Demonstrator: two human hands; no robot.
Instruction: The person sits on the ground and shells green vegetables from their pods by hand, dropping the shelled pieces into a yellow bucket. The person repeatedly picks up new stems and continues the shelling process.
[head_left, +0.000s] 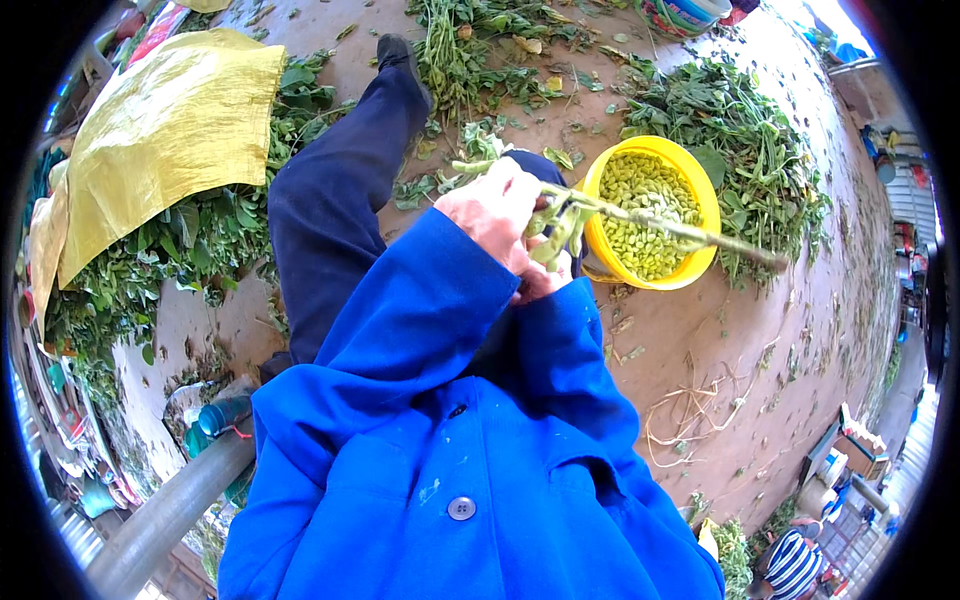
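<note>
My left hand (495, 206) is closed on a cut soybean stem (660, 223), whose bare end points right across the yellow plastic bucket (709, 202). Green pods (553, 236) hang from the stem between my hands. My right hand (541, 279) is lower, close against the pods and partly hidden by them and by the left hand; what its fingers hold cannot be made out. Shelled green beans (649, 214) fill much of the bucket, which stands on the floor just right of my knee.
Leafy plant heaps lie beyond the bucket (742, 157), ahead (465, 60) and at left, partly under a yellow sheet (180, 112). A metal pole (180, 502) runs at lower left. Dry stalks (694, 409) lie on the floor. Another person (793, 562) is at lower right.
</note>
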